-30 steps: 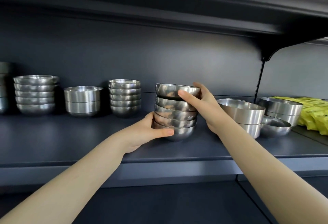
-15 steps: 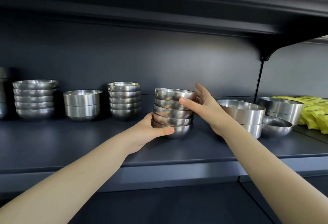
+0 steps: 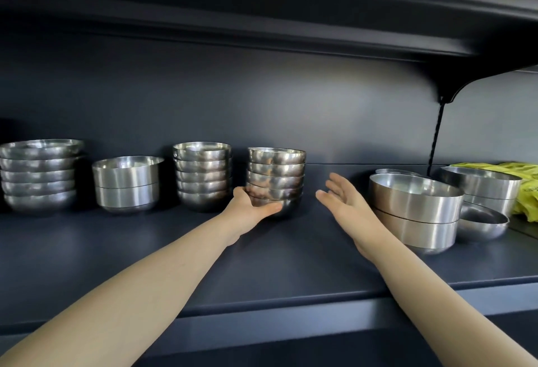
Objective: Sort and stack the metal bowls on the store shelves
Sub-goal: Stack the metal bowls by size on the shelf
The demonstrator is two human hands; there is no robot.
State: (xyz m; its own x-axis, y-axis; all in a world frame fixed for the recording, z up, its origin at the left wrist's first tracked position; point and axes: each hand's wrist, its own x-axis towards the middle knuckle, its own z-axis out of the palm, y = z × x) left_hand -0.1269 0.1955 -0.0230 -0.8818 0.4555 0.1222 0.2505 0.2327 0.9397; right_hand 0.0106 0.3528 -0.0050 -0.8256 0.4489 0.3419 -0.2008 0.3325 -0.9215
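Head view: a stack of small metal bowls [image 3: 276,176] stands mid-shelf [image 3: 291,256]. The left hand [image 3: 249,209] cups its base, fingers curled around it. The right hand [image 3: 345,200] hovers beside, fingers spread wide. Another small-bowl stack [image 3: 202,174] sits just left; wider bowls [image 3: 416,209] crowd the right.

Silver bowls [image 3: 276,180] are gleaming with mirror reflections across the middle of the frame, a dark navy shelf [image 3: 291,264] is lying beneath, and yellow bags [image 3: 524,189] are showing at right.
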